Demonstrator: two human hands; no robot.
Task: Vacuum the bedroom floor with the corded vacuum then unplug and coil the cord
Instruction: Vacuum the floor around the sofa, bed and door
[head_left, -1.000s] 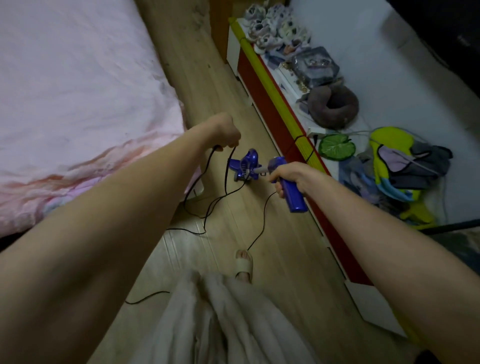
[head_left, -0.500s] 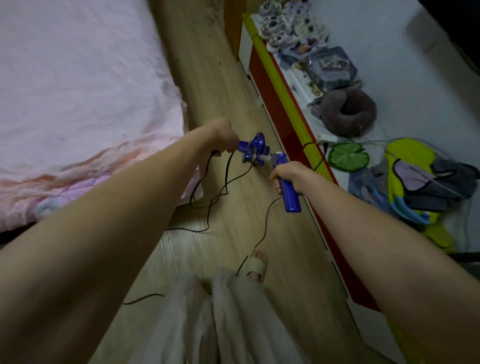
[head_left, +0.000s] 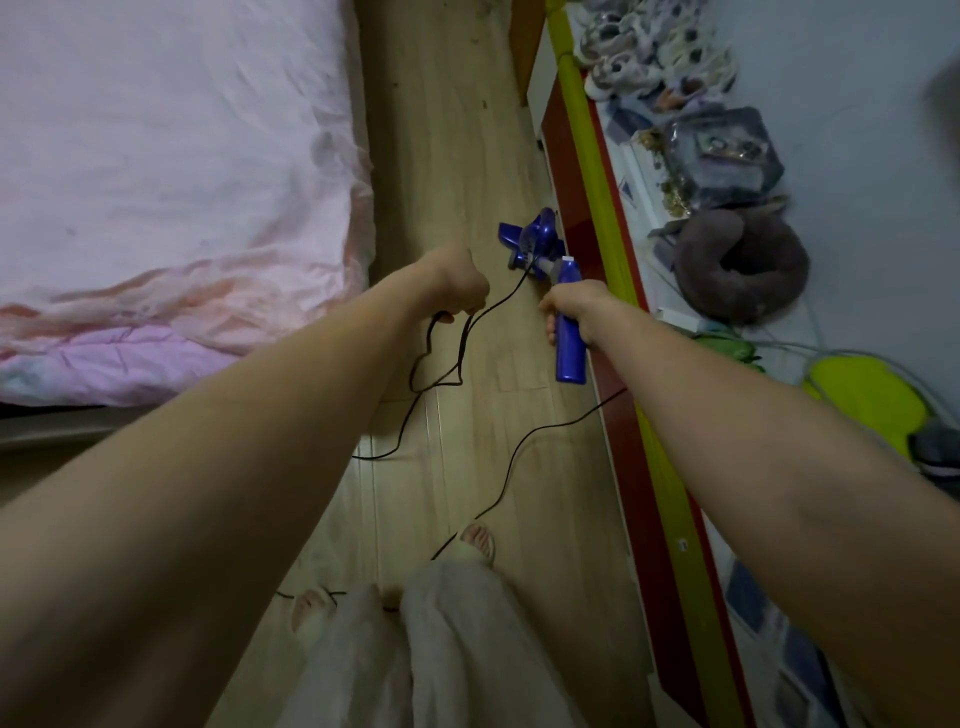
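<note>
The right grip (head_left: 569, 312) is closed round the blue handle of the vacuum (head_left: 535, 241); the left grip (head_left: 460, 283) is fisted round the black cord (head_left: 452, 364).

The vacuum's blue head sits on the wooden floor (head_left: 457, 156) well ahead of the hands, right beside the red and yellow edge of the low shelf (head_left: 597, 171) on the right. The handle's lower end sticks out below the right fist. From the left fist the cord hangs in loops, one strand running up to the vacuum body, another trailing to the floor by the bed (head_left: 156, 156) with pink sheets on the left. A further stretch of cord snakes from the shelf edge toward the person's sandalled foot (head_left: 478, 540). On the shelf lie a brown neck pillow (head_left: 743, 265), plush toys and a yellow-green item.
</note>
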